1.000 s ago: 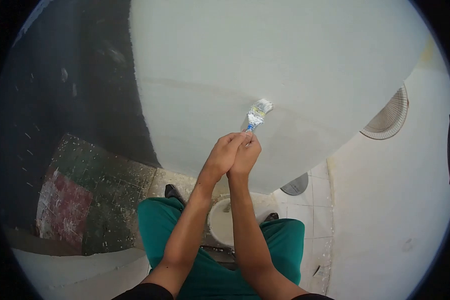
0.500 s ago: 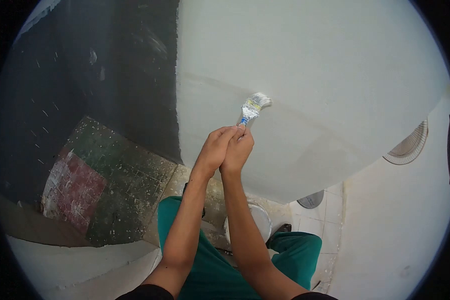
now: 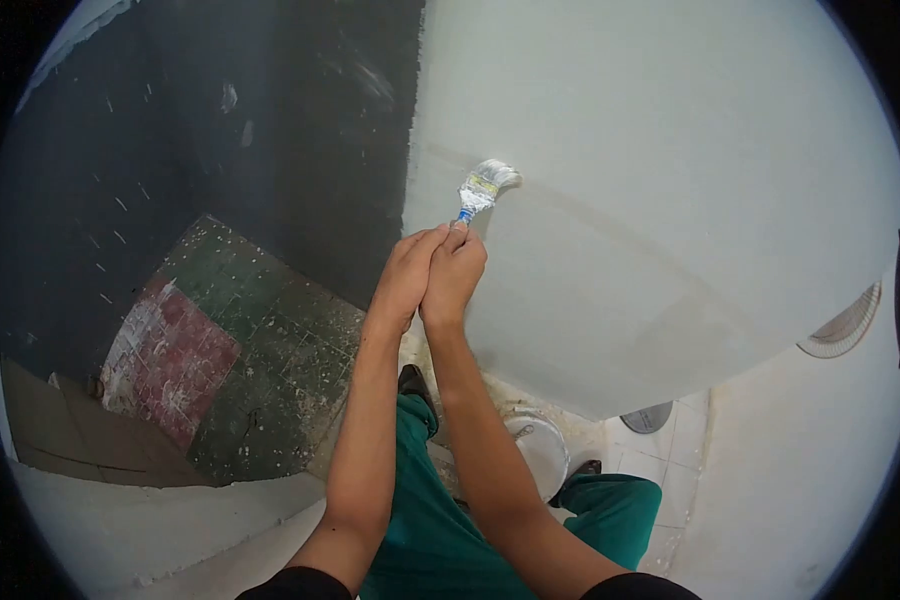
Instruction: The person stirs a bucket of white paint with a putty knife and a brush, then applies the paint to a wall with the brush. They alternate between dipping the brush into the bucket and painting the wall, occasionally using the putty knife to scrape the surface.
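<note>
A paintbrush (image 3: pixel 481 188) with a blue-marked handle and a paint-smeared ferrule presses its white bristles against the pale wall (image 3: pixel 650 130). The bristles bend to the right. Both hands wrap its handle, side by side: my left hand (image 3: pixel 404 276) on the left and my right hand (image 3: pixel 456 268) on the right, thumbs near the top of the grip. Most of the handle is hidden within the fingers. Below my right forearm stands a white bucket (image 3: pixel 548 462), partly covered by the arm.
A dark grey surface (image 3: pixel 310 150) with white smears meets the pale wall on the left. Paint-spattered green and red tiles (image 3: pixel 185 350) cover the floor there. A round grey lid-like disc (image 3: pixel 647 417) lies on white tiles, and a fan (image 3: pixel 842 325) shows at the right.
In the view, both hands and the brush have shifted up and left, while the wall edge has shifted right. The brush still touches the pale wall.
</note>
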Demonstrator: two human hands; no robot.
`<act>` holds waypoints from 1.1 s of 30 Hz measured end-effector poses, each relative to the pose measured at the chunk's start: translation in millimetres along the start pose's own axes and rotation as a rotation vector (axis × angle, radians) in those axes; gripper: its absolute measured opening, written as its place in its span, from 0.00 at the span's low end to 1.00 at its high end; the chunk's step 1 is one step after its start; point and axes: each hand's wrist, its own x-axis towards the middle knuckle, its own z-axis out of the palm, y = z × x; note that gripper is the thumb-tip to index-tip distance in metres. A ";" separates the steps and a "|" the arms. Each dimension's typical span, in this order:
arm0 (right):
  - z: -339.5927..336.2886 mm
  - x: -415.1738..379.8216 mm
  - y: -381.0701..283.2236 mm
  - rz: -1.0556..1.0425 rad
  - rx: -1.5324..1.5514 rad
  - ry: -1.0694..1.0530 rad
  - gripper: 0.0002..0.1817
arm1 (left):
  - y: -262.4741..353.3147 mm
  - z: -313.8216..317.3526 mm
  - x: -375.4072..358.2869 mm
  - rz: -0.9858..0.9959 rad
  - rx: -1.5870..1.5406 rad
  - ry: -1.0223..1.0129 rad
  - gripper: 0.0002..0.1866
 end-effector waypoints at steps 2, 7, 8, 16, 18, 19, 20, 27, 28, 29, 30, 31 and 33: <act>13.9 1.0 1.7 -0.003 0.025 -0.022 0.18 | 4.1 -10.1 4.1 0.002 0.012 0.046 0.20; 41.7 3.7 3.1 -0.009 0.047 -0.045 0.18 | 12.7 -28.7 11.5 0.002 0.011 0.095 0.20; 45.1 3.1 3.1 -0.003 0.040 -0.056 0.18 | 12.9 -30.9 12.1 0.004 0.003 0.101 0.20; 66.0 8.6 6.7 -0.020 0.000 -0.090 0.19 | 11.5 -46.8 24.1 -0.002 -0.010 0.161 0.21; 67.8 8.8 7.2 -0.021 0.024 -0.113 0.19 | 12.1 -47.6 25.0 0.001 0.000 0.176 0.21; 68.8 10.1 7.1 -0.025 0.004 -0.113 0.19 | 13.7 -47.3 25.4 0.002 0.013 0.188 0.21; 69.8 10.9 6.2 -0.031 -0.017 -0.113 0.19 | 15.3 -47.2 25.2 0.004 0.025 0.199 0.21; 73.6 13.7 11.1 -0.030 -0.020 -0.141 0.20 | 12.9 -49.6 28.5 0.025 0.023 0.205 0.19; 75.4 15.4 15.0 -0.048 0.001 -0.134 0.20 | 14.4 -48.6 27.9 0.022 0.033 0.210 0.19; 76.7 15.4 18.2 -0.064 0.023 -0.127 0.21 | 16.1 -47.7 25.6 0.018 0.046 0.215 0.19; 77.6 16.7 21.1 -0.082 0.044 -0.120 0.21 | 15.2 -47.4 26.2 0.020 0.053 0.216 0.19; 78.1 17.0 23.6 -0.077 0.052 -0.133 0.21 | 15.0 -47.8 26.2 0.022 0.059 0.216 0.19; 76.5 17.2 24.2 -0.067 0.069 -0.159 0.20 | 15.3 -46.9 25.1 0.033 0.088 0.220 0.20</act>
